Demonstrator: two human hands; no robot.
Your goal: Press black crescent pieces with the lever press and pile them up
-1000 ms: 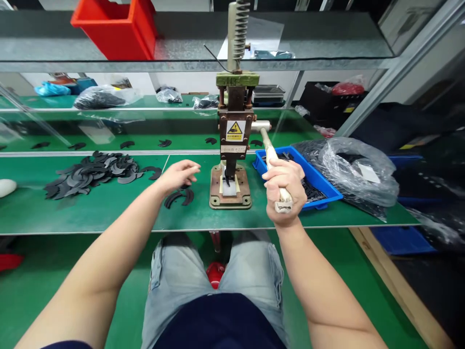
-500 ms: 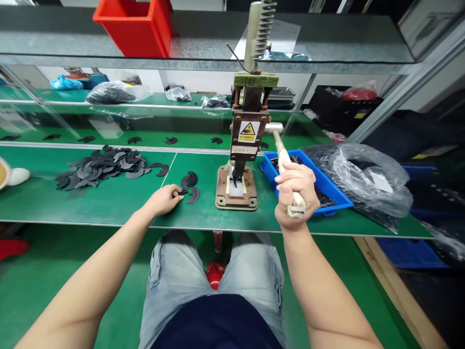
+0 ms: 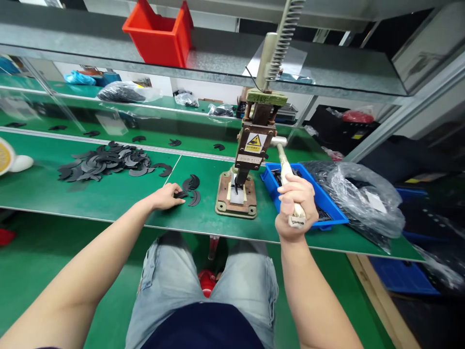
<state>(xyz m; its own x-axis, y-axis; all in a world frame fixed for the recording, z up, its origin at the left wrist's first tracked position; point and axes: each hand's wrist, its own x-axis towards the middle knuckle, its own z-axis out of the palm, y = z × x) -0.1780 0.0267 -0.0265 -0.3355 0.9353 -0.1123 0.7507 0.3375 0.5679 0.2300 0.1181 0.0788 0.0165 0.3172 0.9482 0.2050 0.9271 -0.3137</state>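
My right hand is wrapped round the pale lever handle of a hand press. A small black piece lies at the press's base plate, under its ram. My left hand rests low over the green bench, thumb and fingers closed about a black curved piece. Just right of those fingers lie loose black crescent pieces, apart from the press. A larger pile of the same crescents spreads farther left.
Right of the press stands a blue tray with black parts in it, partly behind my right hand. Beside it lies a clear plastic bag. Spaced black pieces line the strip behind the bench. A red bin sits on the shelf above.
The view has tilted and shifted slightly. My left fingers have parted a little more around the black piece; my right hand stays on the lever.
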